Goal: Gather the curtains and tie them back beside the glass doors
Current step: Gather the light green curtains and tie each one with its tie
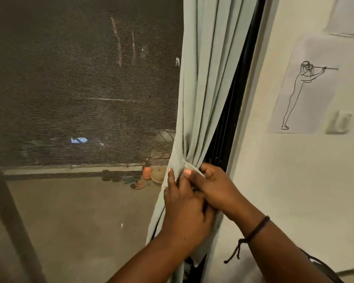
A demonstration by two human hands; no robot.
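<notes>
Both hands (194, 201) pinching gathered curtain (204, 88), mesh door (80, 88) left, drawing (302, 88) right

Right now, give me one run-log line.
stage: tying | curtain: gathered beside door frame | left hand: grips tie-back band | right hand: pinches band

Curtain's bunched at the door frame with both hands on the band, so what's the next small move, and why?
Probably pull the band snug. It already wraps the gathered curtain, and the left hand and right hand both pinch fabric at the wrap, but I cannot see a finished knot or fastening.
</notes>
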